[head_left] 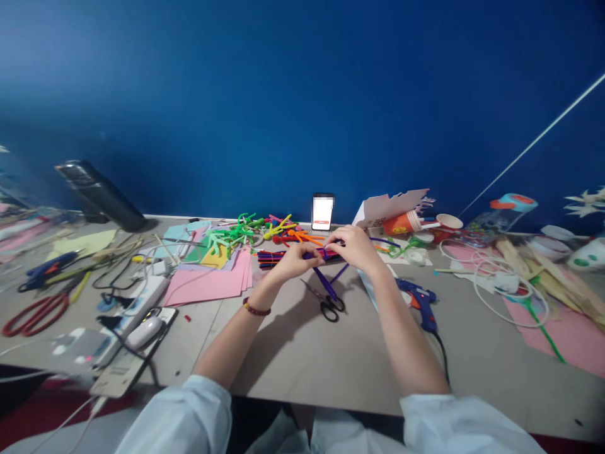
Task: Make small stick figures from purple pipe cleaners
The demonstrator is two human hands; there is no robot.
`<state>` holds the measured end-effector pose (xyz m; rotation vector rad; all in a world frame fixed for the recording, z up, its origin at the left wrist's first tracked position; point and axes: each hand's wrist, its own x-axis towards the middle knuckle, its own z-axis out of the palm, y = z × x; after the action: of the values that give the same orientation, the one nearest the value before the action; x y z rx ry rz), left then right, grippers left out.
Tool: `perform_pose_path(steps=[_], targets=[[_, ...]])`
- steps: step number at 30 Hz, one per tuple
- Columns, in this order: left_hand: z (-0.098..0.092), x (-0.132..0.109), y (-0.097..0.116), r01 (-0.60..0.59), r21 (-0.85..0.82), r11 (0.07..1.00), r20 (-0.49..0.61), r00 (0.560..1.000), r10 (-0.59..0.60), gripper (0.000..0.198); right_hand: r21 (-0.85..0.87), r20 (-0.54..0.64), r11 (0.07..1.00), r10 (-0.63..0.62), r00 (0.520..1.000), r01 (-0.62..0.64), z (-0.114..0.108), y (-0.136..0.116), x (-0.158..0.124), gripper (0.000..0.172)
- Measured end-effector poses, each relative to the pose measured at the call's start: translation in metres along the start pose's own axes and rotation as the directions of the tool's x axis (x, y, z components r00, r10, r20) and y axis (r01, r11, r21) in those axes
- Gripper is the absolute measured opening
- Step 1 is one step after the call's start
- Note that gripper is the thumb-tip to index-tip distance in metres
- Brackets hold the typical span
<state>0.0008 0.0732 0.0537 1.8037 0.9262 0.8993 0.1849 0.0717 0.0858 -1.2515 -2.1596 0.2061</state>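
Purple pipe cleaners (pixel 325 282) hang in a V shape between my two hands, over the middle of the table. My left hand (pixel 297 260) is closed on them from the left, wrist in a beaded bracelet. From the right, my right hand (pixel 350 244) pinches the top of the same pipe cleaners, fingertips close to the left ones. Below lies a pair of dark-handled scissors (pixel 331 307), partly behind the hanging purple ends. Just beyond my hands rests a bundle of dark and red pipe cleaners (pixel 270 258), partly covered by my fingers.
A lit phone (pixel 323 212) stands against the blue wall. Green bent pipe cleaners (pixel 231 233) and pink paper (pixel 208 285) lie left. A blue glue gun (pixel 420 299) with its cord lies right of my right forearm. A power strip (pixel 137 309) and red-handled scissors (pixel 38 315) lie far left.
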Motion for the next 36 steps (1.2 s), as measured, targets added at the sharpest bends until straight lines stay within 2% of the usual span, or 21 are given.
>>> perform_pose_path(steps=[4, 8, 11, 14, 19, 24, 31, 36], targets=[[0.003, 0.000, -0.002, 0.022, 0.045, 0.999, -0.087, 0.996, -0.018, 0.012, 0.102, -0.002, 0.994, -0.030, 1.000, 0.030, 0.001, -0.005, 0.000, 0.011], [0.002, 0.002, -0.004, 0.088, -0.113, 0.990, -0.164, 0.981, -0.106, 0.013, 0.190, 0.001, 0.981, -0.038, 0.999, 0.037, -0.001, -0.006, -0.003, 0.011], [-0.001, 0.004, -0.006, 0.104, -0.235, 0.966, -0.221, 0.963, -0.157, 0.012, 0.224, 0.051, 0.974, -0.035, 0.998, 0.023, -0.002, -0.005, -0.005, 0.009], [-0.003, 0.005, -0.007, 0.106, -0.349, 0.931, -0.214, 0.958, -0.190, 0.012, 0.227, 0.097, 0.974, -0.018, 0.995, -0.005, -0.001, -0.001, -0.006, 0.010], [-0.003, 0.005, -0.008, 0.113, -0.442, 0.890, -0.115, 0.977, -0.181, 0.015, 0.138, 0.067, 0.990, 0.026, 0.997, -0.035, 0.001, 0.009, -0.005, 0.013], [-0.005, 0.002, -0.005, 0.131, -0.396, 0.909, 0.002, 0.990, -0.142, 0.015, 0.097, 0.055, 0.995, 0.016, 0.998, -0.022, 0.000, 0.012, -0.004, 0.013], [-0.007, 0.001, 0.004, 0.033, -0.227, 0.973, -0.143, 0.987, -0.067, 0.024, 0.106, 0.046, 0.994, -0.016, 0.999, 0.011, 0.000, 0.011, -0.003, 0.012], [-0.009, 0.001, 0.003, -0.027, -0.086, 0.996, -0.128, 0.992, 0.016, 0.024, 0.125, 0.031, 0.992, -0.011, 0.999, 0.007, 0.001, 0.012, -0.003, 0.011]])
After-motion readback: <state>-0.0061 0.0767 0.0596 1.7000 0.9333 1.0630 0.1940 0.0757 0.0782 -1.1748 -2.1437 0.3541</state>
